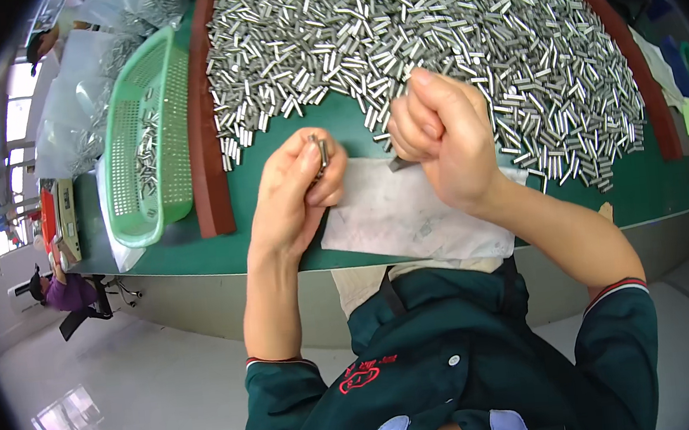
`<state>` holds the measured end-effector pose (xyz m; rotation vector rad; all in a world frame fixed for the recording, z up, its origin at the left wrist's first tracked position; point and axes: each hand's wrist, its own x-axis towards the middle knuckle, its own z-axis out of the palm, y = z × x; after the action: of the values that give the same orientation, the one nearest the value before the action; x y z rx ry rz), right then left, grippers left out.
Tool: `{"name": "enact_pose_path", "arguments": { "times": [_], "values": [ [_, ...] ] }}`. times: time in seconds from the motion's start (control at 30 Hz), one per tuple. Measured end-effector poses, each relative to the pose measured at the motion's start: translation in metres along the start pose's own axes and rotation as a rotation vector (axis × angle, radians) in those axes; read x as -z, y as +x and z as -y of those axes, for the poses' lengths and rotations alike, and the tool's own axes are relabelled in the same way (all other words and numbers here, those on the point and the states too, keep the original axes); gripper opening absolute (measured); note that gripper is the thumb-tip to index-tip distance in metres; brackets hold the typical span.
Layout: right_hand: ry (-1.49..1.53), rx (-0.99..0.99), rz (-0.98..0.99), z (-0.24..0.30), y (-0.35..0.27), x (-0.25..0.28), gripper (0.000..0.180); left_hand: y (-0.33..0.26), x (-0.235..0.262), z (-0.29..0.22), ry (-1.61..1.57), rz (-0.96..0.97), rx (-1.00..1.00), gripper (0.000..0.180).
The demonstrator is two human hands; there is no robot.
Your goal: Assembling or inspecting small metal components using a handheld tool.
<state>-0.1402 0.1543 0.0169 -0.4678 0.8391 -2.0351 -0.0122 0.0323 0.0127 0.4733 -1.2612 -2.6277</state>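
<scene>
A wide heap of short metal pins [424, 8] covers the far part of the green tabletop [335, 120]. My left hand [288, 191] is closed around a few of these pins [321, 152], whose ends show between thumb and fingers. To its right, my right hand [453, 134] is held over the near edge of the heap, thumb and forefinger pinched and the other fingers curled. Whatever lies in that pinch is too small to make out. Beneath both hands a stained white sheet [419, 216] lies at the table's front edge. A small dark piece [399, 163] shows below my right hand.
Red-brown rails [207, 145] [639, 87] border the heap on both sides. Left of it stands a green perforated basket [122, 187] with some pins inside. Clear plastic bags [74, 117] of metal parts lie beyond. A person in purple [70, 293] sits far left.
</scene>
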Motion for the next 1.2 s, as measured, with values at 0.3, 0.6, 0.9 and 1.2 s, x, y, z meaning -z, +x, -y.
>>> {"name": "enact_pose_path", "arguments": {
  "times": [0.3,0.6,0.9,1.2],
  "values": [
    [-0.018,-0.006,-0.021,-0.001,-0.004,-0.002,0.038,0.054,-0.002,-0.030,-0.051,0.059,0.104,0.026],
    [-0.080,0.009,-0.026,-0.002,0.000,-0.002,0.038,0.059,0.007,-0.021,-0.161,-0.014,0.186,0.029],
    [-0.019,0.014,0.000,-0.001,0.001,0.000,0.038,0.056,0.013,-0.024,-0.265,-0.030,0.106,0.022],
    [-0.020,0.003,-0.005,0.001,0.000,0.000,0.037,0.050,0.004,-0.018,1.575,-0.383,-0.488,0.008]
  ]
}}
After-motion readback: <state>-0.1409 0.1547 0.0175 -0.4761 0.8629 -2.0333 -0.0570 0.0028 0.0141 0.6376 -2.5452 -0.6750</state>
